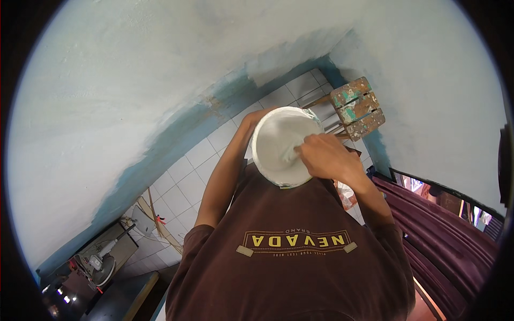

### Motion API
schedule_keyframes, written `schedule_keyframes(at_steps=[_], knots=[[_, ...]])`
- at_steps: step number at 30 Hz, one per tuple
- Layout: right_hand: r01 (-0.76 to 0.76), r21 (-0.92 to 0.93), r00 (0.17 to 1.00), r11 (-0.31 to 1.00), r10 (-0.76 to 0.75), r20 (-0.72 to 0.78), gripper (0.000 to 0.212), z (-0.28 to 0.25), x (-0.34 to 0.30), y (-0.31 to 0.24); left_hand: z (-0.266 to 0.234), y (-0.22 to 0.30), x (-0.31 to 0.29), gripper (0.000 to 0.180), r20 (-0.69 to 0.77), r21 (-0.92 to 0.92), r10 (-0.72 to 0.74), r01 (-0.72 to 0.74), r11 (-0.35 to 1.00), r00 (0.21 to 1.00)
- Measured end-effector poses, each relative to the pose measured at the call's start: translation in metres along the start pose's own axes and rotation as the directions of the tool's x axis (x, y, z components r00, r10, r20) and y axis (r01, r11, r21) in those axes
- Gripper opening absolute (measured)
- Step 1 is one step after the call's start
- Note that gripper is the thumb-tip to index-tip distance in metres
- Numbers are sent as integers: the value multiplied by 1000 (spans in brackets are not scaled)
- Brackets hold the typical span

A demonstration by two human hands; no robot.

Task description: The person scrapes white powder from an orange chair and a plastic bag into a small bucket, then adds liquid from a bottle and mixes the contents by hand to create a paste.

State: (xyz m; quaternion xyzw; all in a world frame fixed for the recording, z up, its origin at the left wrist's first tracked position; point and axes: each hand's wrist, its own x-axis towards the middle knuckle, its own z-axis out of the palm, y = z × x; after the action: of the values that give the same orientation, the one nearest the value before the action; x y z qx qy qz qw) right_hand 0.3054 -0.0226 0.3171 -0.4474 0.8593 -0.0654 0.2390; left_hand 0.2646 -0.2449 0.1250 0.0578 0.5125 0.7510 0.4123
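Note:
In front of my chest is a white bucket (267, 147), tilted so that its pale, coated inside shows. Dried white paint crusts its rim. My left hand (252, 121) grips the bucket from its far left side, its fingers hidden behind the wall. Over the bucket's right edge reaches my right hand (327, 155), with fingers closed. Below those fingers a pale, paint-coated tool (290, 154) points into the bucket. Motion blurs it, so I cannot make out its exact kind.
A paint-spattered wooden stool (357, 108) stands by the corner. The wall (107, 107) is whitish above a blue-green lower band. White tiles (182, 170) cover the floor. A maroon curtain (428, 224) hangs at right. At lower left, a fan-like appliance (101, 266) sits beside a dark table (120, 299).

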Motion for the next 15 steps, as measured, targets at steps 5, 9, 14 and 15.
schedule_keyframes(at_steps=[5,9,14,15], knots=[[164,120,979,979,-147,-144,22,5,9,-23,-2,3,1,39,28,-1,5,-5,1000,1000],[93,154,957,984,-45,-288,22,7,27,-14,-2,4,1,40,45,-18,11,-10,1000,999],[-65,48,990,997,71,-126,22,8,12,7,-5,6,-1,42,63,-29,21,-19,999,998],[-60,47,990,997,66,-125,22,8,10,6,-6,6,-2,43,62,-29,24,-22,999,998]])
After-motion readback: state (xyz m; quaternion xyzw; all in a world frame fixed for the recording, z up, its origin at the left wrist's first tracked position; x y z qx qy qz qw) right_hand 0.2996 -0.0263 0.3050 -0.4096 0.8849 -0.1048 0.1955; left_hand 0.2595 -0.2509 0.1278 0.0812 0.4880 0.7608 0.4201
